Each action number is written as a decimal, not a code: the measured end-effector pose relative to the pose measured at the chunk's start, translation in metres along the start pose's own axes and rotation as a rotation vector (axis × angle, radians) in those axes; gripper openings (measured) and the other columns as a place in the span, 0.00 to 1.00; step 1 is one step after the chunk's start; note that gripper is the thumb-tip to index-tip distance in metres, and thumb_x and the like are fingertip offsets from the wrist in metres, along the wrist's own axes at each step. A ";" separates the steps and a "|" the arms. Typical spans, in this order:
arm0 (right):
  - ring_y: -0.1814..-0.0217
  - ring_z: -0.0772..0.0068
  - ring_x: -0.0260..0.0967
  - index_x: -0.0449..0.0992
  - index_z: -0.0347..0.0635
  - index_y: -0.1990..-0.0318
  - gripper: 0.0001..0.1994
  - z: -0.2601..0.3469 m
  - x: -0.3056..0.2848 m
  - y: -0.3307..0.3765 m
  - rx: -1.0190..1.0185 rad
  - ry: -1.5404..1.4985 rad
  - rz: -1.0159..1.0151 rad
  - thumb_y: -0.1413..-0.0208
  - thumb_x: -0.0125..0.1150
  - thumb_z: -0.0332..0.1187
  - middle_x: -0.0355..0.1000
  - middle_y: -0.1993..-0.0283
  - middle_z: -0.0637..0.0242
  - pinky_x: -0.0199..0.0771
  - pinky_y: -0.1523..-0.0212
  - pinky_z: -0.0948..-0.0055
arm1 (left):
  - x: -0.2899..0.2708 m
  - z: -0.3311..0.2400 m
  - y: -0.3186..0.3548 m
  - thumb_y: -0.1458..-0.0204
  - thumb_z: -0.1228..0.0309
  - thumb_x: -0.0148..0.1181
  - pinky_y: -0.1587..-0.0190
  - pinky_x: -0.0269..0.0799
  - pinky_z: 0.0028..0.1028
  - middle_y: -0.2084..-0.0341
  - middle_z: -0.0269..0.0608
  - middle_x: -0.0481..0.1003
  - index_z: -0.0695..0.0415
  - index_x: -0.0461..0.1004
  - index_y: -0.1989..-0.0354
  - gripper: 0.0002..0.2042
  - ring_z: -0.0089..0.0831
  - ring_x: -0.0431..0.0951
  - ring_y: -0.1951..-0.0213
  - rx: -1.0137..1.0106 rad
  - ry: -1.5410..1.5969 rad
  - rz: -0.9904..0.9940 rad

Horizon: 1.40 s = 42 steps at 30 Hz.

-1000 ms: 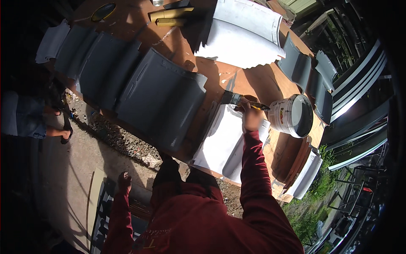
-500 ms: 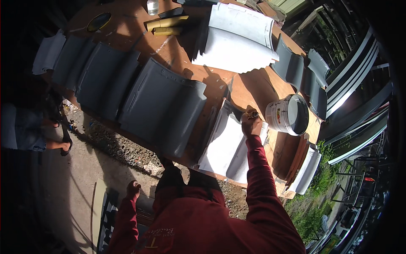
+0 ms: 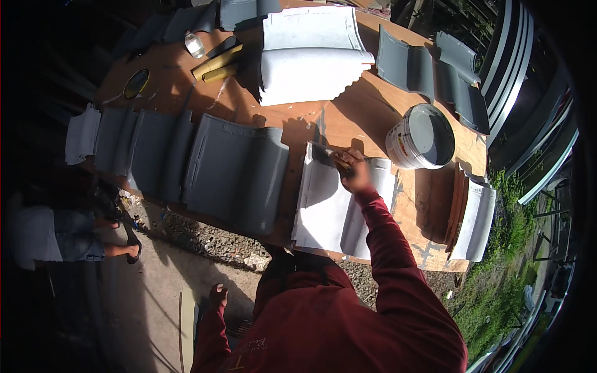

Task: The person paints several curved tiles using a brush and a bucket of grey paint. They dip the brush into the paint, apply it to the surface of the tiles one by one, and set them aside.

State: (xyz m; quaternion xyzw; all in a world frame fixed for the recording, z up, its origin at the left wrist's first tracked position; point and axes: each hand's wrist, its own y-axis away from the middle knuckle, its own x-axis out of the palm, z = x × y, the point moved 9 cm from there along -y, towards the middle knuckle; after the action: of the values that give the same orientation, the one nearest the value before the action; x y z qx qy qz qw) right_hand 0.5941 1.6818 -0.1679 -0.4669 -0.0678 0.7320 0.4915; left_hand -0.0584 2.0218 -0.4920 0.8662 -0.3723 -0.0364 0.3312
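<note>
White tile (image 3: 329,211) now under right hand (image 3: 354,171), moved off bucket (image 3: 421,135).

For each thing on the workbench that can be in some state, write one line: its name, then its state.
Paint bucket: open, grey paint inside.
White tile: mostly unpainted, grey stroke at top left.
Grey tile: fully painted.
Paintbrush: pressed on the white tile.
Right hand: gripping the paintbrush.
Left hand: hanging, empty.

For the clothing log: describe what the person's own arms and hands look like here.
Both arms are covered by long dark-red sleeves of a loose top, reaching to the wrists. The right hand and the left hand are bare, with no gloves. I can make out no watch, ring or band, though the hands are small and partly blurred. Faint pale print shows low on the top's front.
</note>
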 end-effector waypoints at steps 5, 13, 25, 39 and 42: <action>0.52 0.50 0.72 0.81 0.40 0.54 0.22 0.033 -0.014 -0.019 -0.122 0.059 -0.015 0.63 0.66 0.20 0.78 0.56 0.58 0.76 0.50 0.60 | 0.066 -0.023 0.019 0.48 0.79 0.63 0.65 0.74 0.32 0.68 0.43 0.76 0.61 0.72 0.47 0.18 0.33 0.76 0.69 0.040 -0.513 -0.223; 0.51 0.48 0.72 0.80 0.41 0.52 0.24 0.044 -0.021 -0.032 0.127 -0.052 -0.048 0.64 0.64 0.20 0.76 0.55 0.56 0.76 0.49 0.59 | 0.125 0.005 0.087 0.48 0.67 0.70 0.57 0.77 0.30 0.62 0.44 0.82 0.62 0.77 0.49 0.19 0.31 0.82 0.59 0.060 -0.924 -0.078; 0.53 0.52 0.73 0.80 0.44 0.54 0.14 0.074 0.000 0.016 -0.087 -0.445 0.281 0.50 0.67 0.24 0.78 0.54 0.59 0.76 0.52 0.57 | 0.116 0.084 0.133 0.48 0.77 0.66 0.57 0.76 0.30 0.62 0.43 0.74 0.67 0.69 0.46 0.21 0.32 0.77 0.64 -0.218 -0.288 -0.016; 0.52 0.49 0.75 0.80 0.42 0.54 0.16 0.031 -0.024 -0.030 -0.136 -0.188 -0.019 0.52 0.62 0.20 0.78 0.56 0.57 0.76 0.50 0.59 | 0.138 0.075 0.164 0.44 0.72 0.63 0.56 0.76 0.27 0.61 0.42 0.79 0.64 0.72 0.45 0.19 0.29 0.79 0.60 -0.274 -0.616 -0.150; 0.55 0.51 0.73 0.79 0.40 0.53 0.14 0.068 -0.007 -0.002 -0.050 -0.323 0.082 0.48 0.65 0.24 0.77 0.57 0.57 0.75 0.53 0.60 | 0.113 0.094 0.178 0.45 0.75 0.63 0.60 0.74 0.25 0.65 0.39 0.77 0.63 0.73 0.47 0.17 0.26 0.77 0.63 -0.302 -0.391 -0.207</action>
State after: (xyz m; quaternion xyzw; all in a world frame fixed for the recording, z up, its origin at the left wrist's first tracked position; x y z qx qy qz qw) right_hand 0.5444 1.7013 -0.1246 -0.3577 -0.1451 0.8151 0.4320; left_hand -0.1171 1.8054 -0.4372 0.8171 -0.3291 -0.2917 0.3728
